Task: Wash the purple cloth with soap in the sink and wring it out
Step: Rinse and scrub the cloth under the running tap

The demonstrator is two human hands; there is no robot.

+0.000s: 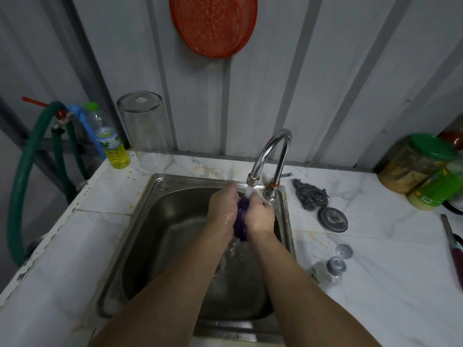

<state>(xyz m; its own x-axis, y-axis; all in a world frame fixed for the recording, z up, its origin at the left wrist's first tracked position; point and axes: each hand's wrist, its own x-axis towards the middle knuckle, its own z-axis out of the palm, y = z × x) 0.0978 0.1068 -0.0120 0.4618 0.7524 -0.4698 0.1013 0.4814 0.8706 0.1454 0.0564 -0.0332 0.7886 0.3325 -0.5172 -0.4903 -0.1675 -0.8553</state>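
The purple cloth [241, 222] is bunched up between my two hands over the steel sink [160, 221]. My left hand [223, 209] grips its left side and my right hand [259, 215] grips its right side; both are wet. Water runs from the curved chrome faucet [271, 156] straight onto the cloth and drips from it into the basin. Most of the cloth is hidden by my fingers. A bottle of yellow liquid [112, 146] stands at the counter's back left corner.
An upturned clear glass jar [146, 131] stands behind the sink. Right of the sink lie a steel scourer [312, 195], a metal lid [332, 219] and a small clear bottle [328, 270]. Jars [416, 166] crowd the far right. A green hose [25, 176] hangs at left.
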